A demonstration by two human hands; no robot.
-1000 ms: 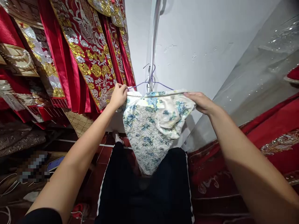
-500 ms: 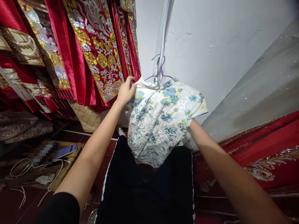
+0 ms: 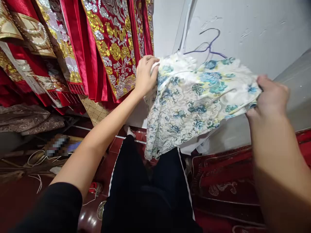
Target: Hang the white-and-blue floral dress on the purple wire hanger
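A white garment with a blue and yellow flower print (image 3: 191,100) hangs on a thin purple wire hanger (image 3: 209,45) in front of a white wall. My left hand (image 3: 145,75) is closed on the garment's left top edge near the collar. My right hand (image 3: 272,95) is closed on its right edge, pulling the cloth out sideways. The lower part of the garment droops over my black trousers (image 3: 145,191).
Red robes with gold and silver embroidery (image 3: 109,42) hang close on the left. More red embroidered cloth (image 3: 223,181) lies at the lower right under clear plastic sheeting (image 3: 293,87). Cables and a phone (image 3: 60,145) lie on the dark red floor at left.
The garment and hanger have risen higher in view. My right hand came up from under the cloth and now grips its right edge, stretching it wide. The left hand kept its hold.
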